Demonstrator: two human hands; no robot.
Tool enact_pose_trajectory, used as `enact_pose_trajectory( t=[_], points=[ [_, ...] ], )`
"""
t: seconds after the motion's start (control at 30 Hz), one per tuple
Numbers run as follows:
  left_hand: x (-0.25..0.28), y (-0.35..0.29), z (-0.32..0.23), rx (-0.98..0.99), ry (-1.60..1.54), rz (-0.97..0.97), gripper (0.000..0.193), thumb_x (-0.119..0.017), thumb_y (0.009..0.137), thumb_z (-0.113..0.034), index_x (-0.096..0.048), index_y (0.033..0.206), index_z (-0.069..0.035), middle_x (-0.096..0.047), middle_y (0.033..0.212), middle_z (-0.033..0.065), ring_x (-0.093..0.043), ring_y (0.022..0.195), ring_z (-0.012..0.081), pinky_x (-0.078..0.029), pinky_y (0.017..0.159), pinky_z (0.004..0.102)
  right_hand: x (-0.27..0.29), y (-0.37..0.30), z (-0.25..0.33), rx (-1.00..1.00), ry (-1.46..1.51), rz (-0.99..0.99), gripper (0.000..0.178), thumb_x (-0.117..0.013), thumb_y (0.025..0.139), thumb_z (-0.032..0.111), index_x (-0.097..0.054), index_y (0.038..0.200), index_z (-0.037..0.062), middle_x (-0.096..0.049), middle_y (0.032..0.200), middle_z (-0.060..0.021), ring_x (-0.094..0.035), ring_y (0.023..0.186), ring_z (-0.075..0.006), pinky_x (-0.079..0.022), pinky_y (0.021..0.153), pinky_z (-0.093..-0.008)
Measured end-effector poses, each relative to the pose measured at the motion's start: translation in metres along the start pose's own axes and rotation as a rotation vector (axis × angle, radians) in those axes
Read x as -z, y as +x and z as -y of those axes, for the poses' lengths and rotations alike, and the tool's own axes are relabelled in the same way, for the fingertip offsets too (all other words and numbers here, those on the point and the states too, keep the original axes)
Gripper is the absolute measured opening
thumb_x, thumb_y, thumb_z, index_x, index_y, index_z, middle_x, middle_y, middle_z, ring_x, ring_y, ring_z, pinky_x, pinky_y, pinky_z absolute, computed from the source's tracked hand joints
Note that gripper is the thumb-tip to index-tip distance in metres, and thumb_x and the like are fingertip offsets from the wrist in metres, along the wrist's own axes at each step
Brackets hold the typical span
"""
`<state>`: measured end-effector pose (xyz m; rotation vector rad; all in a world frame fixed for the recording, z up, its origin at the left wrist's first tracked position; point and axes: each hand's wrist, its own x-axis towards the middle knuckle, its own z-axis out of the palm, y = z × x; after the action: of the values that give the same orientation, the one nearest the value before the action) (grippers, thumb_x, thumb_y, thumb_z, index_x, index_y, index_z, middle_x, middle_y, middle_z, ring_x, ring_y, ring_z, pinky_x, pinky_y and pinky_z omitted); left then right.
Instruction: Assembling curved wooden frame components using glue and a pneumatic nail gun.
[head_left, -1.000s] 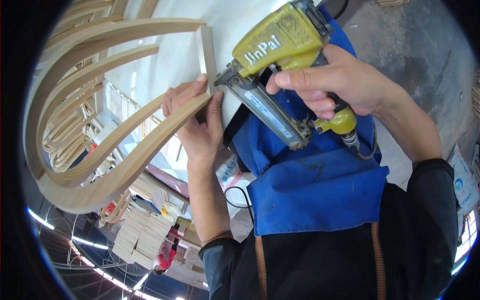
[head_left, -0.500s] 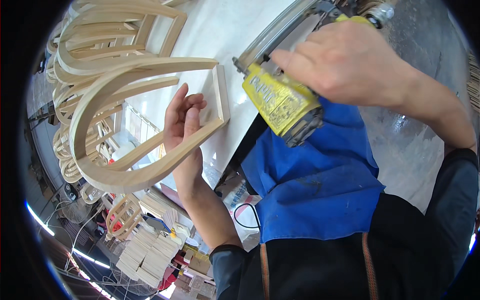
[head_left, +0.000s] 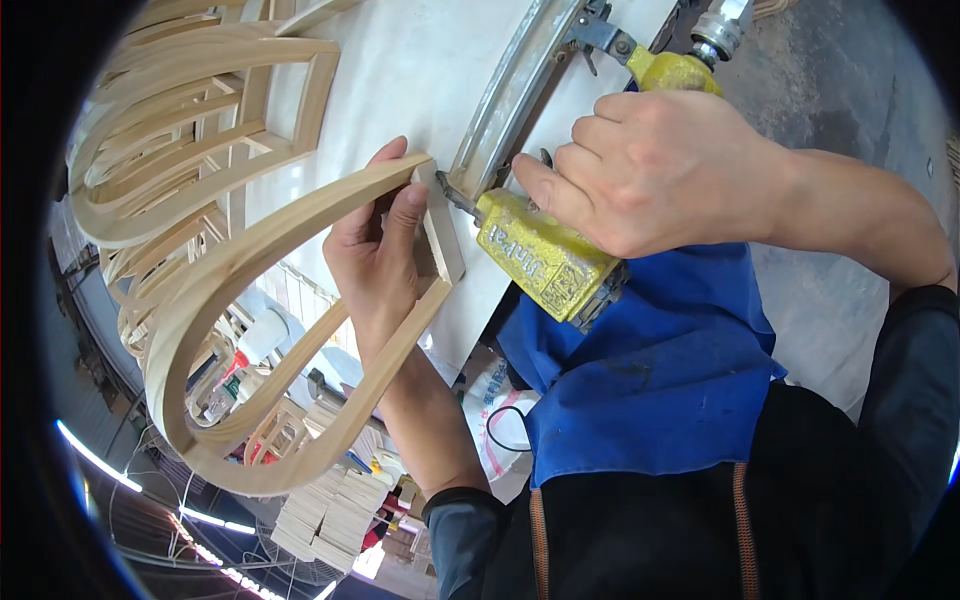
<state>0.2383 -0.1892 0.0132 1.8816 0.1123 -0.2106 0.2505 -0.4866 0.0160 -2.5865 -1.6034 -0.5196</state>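
A pale wooden U-shaped frame is tilted over the table, its curved end toward the lower left. My left hand is inside its straight end, fingers and thumb closed around the frame near the upper corner. Gripped in my right hand is a yellow air nail gun with a long metal magazine. Its narrow nose points left, at the outer side of the frame's crossbar, close to the upper corner. Whether the nose touches the wood I cannot tell.
Several similar wooden frames stand stacked at the left of the white tabletop. A white bottle with a red tip is beyond the frame. Bundled wood strips lie lower left. A blue apron covers my lap.
My left hand, loosely open before, has closed on the frame near its upper corner. The frame's curved end has swung down. The nail gun has come left, its nose close to the crossbar.
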Motion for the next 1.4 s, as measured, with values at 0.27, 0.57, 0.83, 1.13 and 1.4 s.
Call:
enact_pose_trajectory(
  t=[0.27, 0.57, 0.83, 1.13, 1.4],
  points=[
    [-0.001, 0.002, -0.003, -0.019, 0.088, -0.034, 0.033, -0.075, 0.102, 0.005, -0.079, 0.134, -0.001, -0.080, 0.134, 0.0148, -0.073, 0.116, 0.0208, -0.056, 0.107, 0.0339, -0.005, -0.001, 0.001, -0.032, 0.053, -0.035, 0.021, -0.076, 0.096, 0.011, -0.079, 0.114, 0.0003, -0.063, 0.075, -0.0041, -0.055, 0.060, -0.0143, -0.045, 0.060, -0.0265],
    [0.000, 0.002, -0.002, -0.063, 0.083, -0.036, 0.032, -0.075, 0.102, 0.006, -0.079, 0.133, -0.001, -0.081, 0.132, 0.0150, -0.074, 0.117, 0.0216, -0.057, 0.109, 0.0358, -0.010, -0.004, -0.003, -0.033, 0.057, -0.064, 0.016, -0.076, 0.096, 0.010, -0.079, 0.108, 0.0008, -0.061, 0.071, -0.0033, -0.053, 0.059, -0.0139, -0.043, 0.059, -0.0261],
    [0.004, 0.004, 0.002, -0.076, 0.081, -0.032, 0.031, -0.076, 0.101, 0.005, -0.080, 0.131, -0.002, -0.081, 0.132, 0.0147, -0.075, 0.116, 0.0218, -0.057, 0.109, 0.0359, -0.012, 0.001, -0.004, -0.039, 0.064, -0.064, 0.013, -0.076, 0.097, 0.010, -0.078, 0.107, 0.0018, -0.061, 0.072, -0.0030, -0.054, 0.059, -0.0140, -0.044, 0.060, -0.0260],
    [0.007, 0.002, 0.000, -0.083, 0.175, 0.007, 0.031, -0.070, 0.110, -0.004, -0.076, 0.140, -0.001, -0.078, 0.139, 0.0128, -0.073, 0.123, 0.0199, -0.054, 0.114, 0.0341, -0.014, -0.006, -0.005, -0.051, 0.072, -0.053, 0.011, -0.076, 0.097, 0.011, -0.077, 0.105, 0.0031, -0.062, 0.073, -0.0029, -0.055, 0.060, -0.0142, -0.044, 0.061, -0.0262],
    [0.008, 0.002, -0.001, -0.082, 0.192, 0.003, 0.031, -0.070, 0.110, -0.003, -0.076, 0.140, -0.001, -0.079, 0.138, 0.0125, -0.073, 0.123, 0.0197, -0.054, 0.114, 0.0336, -0.017, -0.007, -0.005, -0.055, 0.074, -0.048, 0.009, -0.076, 0.097, 0.011, -0.075, 0.104, 0.0043, -0.062, 0.074, -0.0028, -0.055, 0.061, -0.0144, -0.045, 0.061, -0.0263]
  ],
)
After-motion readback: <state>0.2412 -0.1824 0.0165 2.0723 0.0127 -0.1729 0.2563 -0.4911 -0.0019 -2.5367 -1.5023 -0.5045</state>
